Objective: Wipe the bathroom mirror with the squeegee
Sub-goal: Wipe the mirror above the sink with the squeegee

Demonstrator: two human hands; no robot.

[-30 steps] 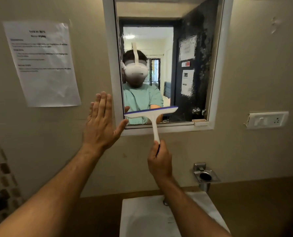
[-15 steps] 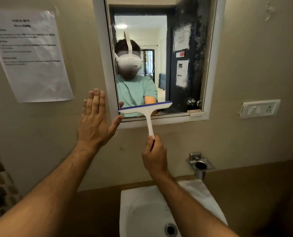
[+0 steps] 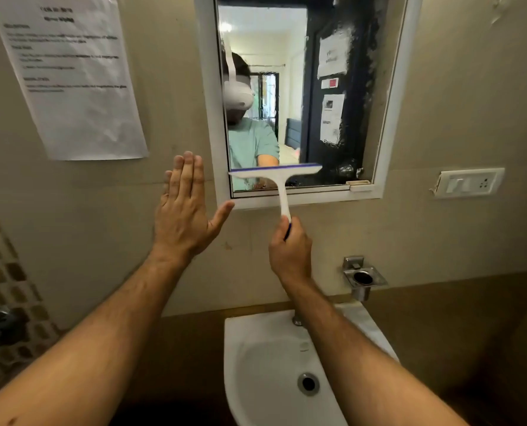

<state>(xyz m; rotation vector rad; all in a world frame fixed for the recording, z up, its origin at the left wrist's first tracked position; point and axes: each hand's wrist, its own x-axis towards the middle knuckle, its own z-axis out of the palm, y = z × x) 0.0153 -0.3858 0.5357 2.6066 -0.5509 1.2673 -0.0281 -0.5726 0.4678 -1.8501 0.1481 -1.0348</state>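
Near the bottom edge of the mirror (image 3: 333, 87), squeegee (image 3: 276, 175) blade flat across the lower left glass, handle gripped low by the right hand (image 3: 290, 247), fingers curled round it; left hand (image 3: 184, 215) flat and spread against the wall just beside the white frame (image 3: 208, 118), holding nothing. Likely trouble: blade running off the glass onto the frame's bottom ledge, leaving a wet line there, or dripping into the sink (image 3: 287, 364) below. Also possible: streaks remaining on the smeared right part, untouched so far by the look of it.
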